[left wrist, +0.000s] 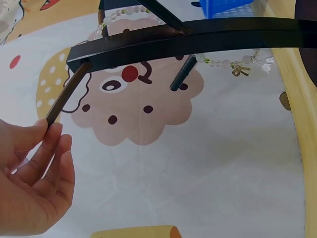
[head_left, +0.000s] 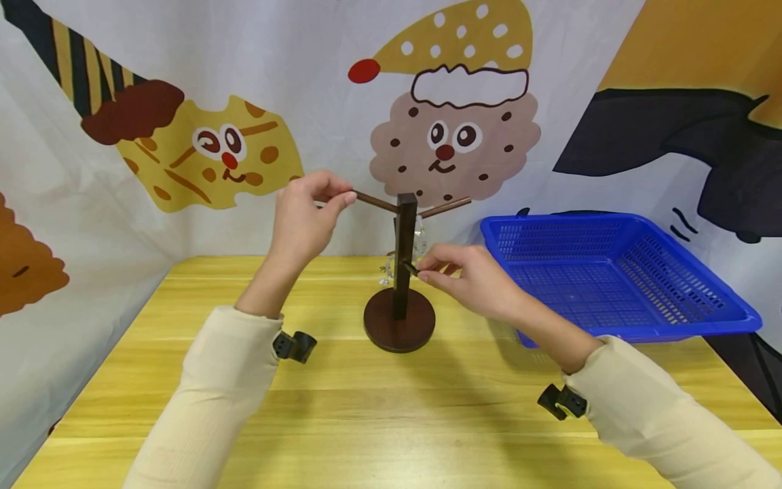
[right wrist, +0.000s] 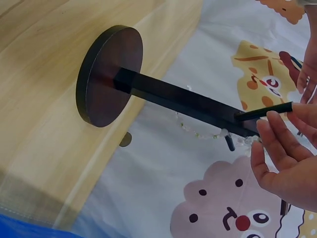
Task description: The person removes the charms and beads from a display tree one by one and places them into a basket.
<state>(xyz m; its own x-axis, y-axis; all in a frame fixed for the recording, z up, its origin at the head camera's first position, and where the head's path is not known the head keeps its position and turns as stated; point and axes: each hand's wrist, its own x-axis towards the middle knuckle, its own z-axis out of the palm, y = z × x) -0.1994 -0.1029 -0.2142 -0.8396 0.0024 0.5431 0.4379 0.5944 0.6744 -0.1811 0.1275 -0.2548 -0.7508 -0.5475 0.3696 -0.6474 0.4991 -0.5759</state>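
A dark wooden stand with a round base (head_left: 398,320) and a square post (head_left: 404,238) stands on the yellow table. My left hand (head_left: 345,197) pinches the tip of the upper left peg (head_left: 375,202); the left wrist view shows that peg (left wrist: 67,96) ending between thumb and finger of the left hand (left wrist: 52,130). My right hand (head_left: 423,272) pinches a short lower peg (head_left: 411,269) on the post's right side, and the right wrist view shows the peg (right wrist: 262,111) held by the right hand (right wrist: 285,113). A string of clear beads (head_left: 388,268) hangs behind the post.
A blue plastic basket (head_left: 617,272) sits at the right, close to my right forearm. Another peg (head_left: 446,206) sticks out at the upper right of the post. A cartoon-print cloth backdrop (head_left: 183,81) rises right behind the table's far edge.
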